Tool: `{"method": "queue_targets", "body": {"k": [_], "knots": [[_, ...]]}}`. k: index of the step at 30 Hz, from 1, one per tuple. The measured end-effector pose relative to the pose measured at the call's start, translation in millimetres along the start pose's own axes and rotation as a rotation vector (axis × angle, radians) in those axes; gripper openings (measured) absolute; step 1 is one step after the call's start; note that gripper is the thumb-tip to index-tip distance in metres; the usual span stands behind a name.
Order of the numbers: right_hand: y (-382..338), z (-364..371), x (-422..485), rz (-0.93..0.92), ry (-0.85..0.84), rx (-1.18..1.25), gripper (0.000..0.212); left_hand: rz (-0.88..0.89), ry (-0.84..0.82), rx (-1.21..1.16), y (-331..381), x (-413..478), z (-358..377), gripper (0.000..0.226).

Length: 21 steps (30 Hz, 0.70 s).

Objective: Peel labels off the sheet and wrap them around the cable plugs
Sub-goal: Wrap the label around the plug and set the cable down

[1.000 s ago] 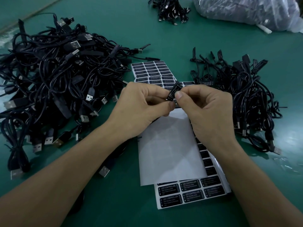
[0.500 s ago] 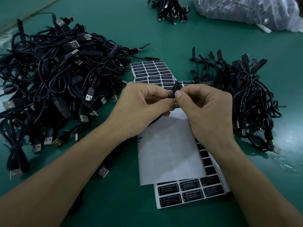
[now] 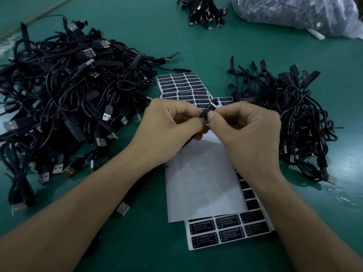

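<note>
Head view: the plug (image 3: 211, 107) sits above the label sheet (image 3: 225, 230) at mid-bench, pinched by left hand (image 3: 172, 122) and right hand (image 3: 249, 130). Its label (image 3: 205, 114) now lies tighter than a second ago, so wrapping seems nearly finished.

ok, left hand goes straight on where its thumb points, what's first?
Likely the right hand: it and the left hand pinch the same plug, thumbs nearly tip to tip.

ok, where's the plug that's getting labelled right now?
Head view, centre: the plug is pinched between the left hand and right hand above the label sheets, with the large cable pile to its left.
</note>
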State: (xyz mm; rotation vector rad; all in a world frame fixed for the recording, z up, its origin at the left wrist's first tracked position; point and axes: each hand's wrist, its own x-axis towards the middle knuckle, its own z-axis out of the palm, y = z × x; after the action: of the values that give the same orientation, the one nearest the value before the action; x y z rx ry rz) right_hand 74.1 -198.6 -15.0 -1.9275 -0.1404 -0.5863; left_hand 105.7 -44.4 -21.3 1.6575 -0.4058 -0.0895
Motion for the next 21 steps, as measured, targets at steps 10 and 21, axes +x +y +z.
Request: {"method": "queue_targets", "body": {"k": [10, 21], "knots": [[1.8, 1.0, -0.9, 0.041, 0.027, -0.008, 0.014, 0.033, 0.019, 0.017, -2.1, 0.7, -0.3, 0.018], [5.0, -3.3, 0.9, 0.169, 0.054, -0.020, 0.020, 0.045, 0.021, 0.025, -2.2, 1.4, -0.5, 0.018]]}}
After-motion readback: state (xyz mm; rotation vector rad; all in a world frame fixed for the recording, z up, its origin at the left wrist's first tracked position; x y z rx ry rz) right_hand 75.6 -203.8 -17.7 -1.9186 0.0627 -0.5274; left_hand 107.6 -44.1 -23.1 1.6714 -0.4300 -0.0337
